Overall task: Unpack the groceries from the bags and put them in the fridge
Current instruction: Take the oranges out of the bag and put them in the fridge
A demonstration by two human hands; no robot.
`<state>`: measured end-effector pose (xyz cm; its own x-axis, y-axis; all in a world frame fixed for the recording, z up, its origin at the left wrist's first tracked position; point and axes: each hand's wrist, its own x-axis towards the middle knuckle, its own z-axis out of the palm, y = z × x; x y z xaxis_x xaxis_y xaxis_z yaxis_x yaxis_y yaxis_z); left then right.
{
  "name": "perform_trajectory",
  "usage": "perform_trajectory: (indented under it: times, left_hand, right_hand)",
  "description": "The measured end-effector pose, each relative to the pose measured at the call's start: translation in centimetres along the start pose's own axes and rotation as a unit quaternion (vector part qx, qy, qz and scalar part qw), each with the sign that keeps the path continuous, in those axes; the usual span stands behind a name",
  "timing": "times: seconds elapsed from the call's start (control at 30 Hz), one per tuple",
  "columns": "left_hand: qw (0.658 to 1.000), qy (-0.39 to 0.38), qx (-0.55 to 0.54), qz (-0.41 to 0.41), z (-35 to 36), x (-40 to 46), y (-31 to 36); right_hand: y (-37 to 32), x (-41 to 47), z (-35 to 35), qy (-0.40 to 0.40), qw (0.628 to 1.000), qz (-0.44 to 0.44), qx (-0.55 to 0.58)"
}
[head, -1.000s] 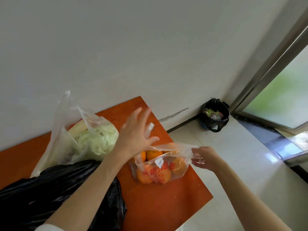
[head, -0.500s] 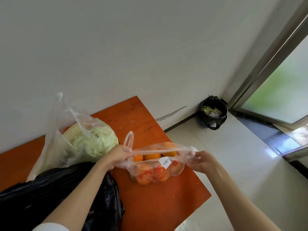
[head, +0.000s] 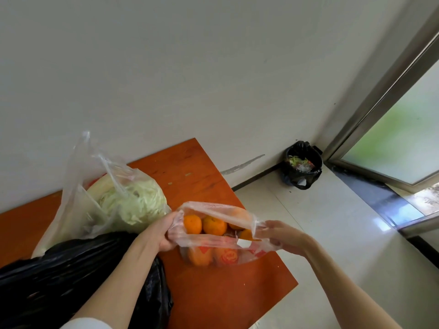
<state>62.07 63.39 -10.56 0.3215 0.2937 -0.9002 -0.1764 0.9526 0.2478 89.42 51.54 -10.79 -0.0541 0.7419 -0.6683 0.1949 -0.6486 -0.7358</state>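
A clear plastic bag of oranges [head: 221, 243] with red print sits on the orange table [head: 221, 295], its mouth pulled wide. Several oranges [head: 206, 224] show inside. My left hand [head: 164, 233] grips the bag's left rim and my right hand [head: 280, 237] grips its right rim. Behind my left hand, a second clear bag [head: 99, 198] holds a pale green cabbage [head: 135, 203] and something pale beside it. A black plastic bag [head: 71, 281] lies at the table's near left, under my left forearm. No fridge is in view.
The table stands against a white wall [head: 213, 67]. On the tiled floor [head: 332, 233] in the corner sits a small bin lined with a black bag [head: 303, 165]. A metal-framed frosted glass door [head: 399, 138] is at the right.
My left hand came down from above the bag and took hold of its left rim. Both hands have pulled the mouth apart, so the oranges inside now show from above.
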Motion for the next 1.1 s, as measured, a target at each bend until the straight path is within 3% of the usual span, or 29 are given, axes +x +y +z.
perform_trajectory:
  times: [0.07, 0.13, 0.17, 0.23, 0.3, 0.37, 0.5, 0.6, 0.67, 0.7, 0.77, 0.83, 0.87, 0.93, 0.97, 1.03, 1.1]
  left_hand:
    - [0.999, -0.022, 0.026, -0.005, -0.9, -0.3, -0.4]
    - [0.997, -0.063, -0.047, 0.005, -2.0, -0.3, -1.1]
    - [0.991, -0.095, -0.092, 0.02, -2.4, -0.3, -1.5]
    - [0.973, -0.153, -0.163, 0.061, -3.0, 0.0, -1.8]
    - [0.959, -0.179, -0.197, 0.095, -3.2, 0.3, -1.8]
    - [0.961, -0.167, -0.173, 0.138, -3.4, 0.7, -1.5]
    - [0.979, -0.137, -0.015, 0.148, -2.2, 0.0, -1.7]
    - [0.983, -0.053, 0.081, 0.154, -0.9, -0.8, -2.1]
    - [0.957, 0.036, 0.211, 0.194, -0.5, -1.2, -2.0]
    - [0.922, 0.091, 0.298, 0.231, -0.1, -1.7, -1.9]
    - [0.796, 0.202, 0.455, 0.345, 0.4, -2.8, -1.9]
    - [0.603, 0.291, 0.559, 0.488, 1.5, -4.1, -2.2]
    - [0.51, 0.301, 0.581, 0.557, 2.1, -4.5, -2.4]
    - [0.372, 0.24, 0.627, 0.641, 3.7, -4.6, -3.0]
    - [0.34, 0.175, 0.673, 0.633, 4.7, -4.5, -3.5]
    - [0.333, 0.086, 0.76, 0.551, 6.3, -4.1, -4.8]
    - [0.312, 0.093, 0.825, 0.461, 6.0, -2.5, -5.0]
  right_hand:
    - [-0.1, 0.7, 0.0, 0.062, 0.996, -0.002, 0.056]
    - [0.1, 1.3, -0.4, 0.112, 0.968, 0.032, 0.224]
    - [0.1, 1.4, -0.6, 0.098, 0.932, 0.057, 0.345]
    - [0.1, 1.6, -0.9, 0.058, 0.825, 0.12, 0.549]
    - [0.5, 2.4, -1.4, 0.081, 0.773, 0.182, 0.602]
    - [0.6, 2.9, -1.7, 0.102, 0.771, 0.213, 0.591]
    - [-0.3, 2.0, -0.8, 0.108, 0.763, 0.195, 0.607]
    - [-0.7, 1.3, -0.6, 0.189, 0.76, 0.132, 0.608]
    - [-0.6, 1.1, -1.1, 0.235, 0.775, 0.135, 0.57]
    - [-0.6, 0.9, -1.3, 0.272, 0.802, 0.134, 0.515]
    - [-0.6, 0.8, -1.6, 0.404, 0.858, 0.089, 0.304]
    - [-0.7, 0.4, -1.4, 0.54, 0.84, -0.035, 0.041]
    - [-1.1, 0.1, -1.0, 0.559, 0.817, -0.125, -0.059]
    - [-1.8, 0.1, 0.1, 0.494, 0.805, -0.25, -0.211]
    - [-2.0, 0.4, 0.8, 0.427, 0.82, -0.269, -0.272]
    - [-2.6, 0.7, 2.4, 0.288, 0.838, -0.245, -0.393]
    - [-2.5, 1.2, 3.2, 0.208, 0.822, -0.189, -0.496]
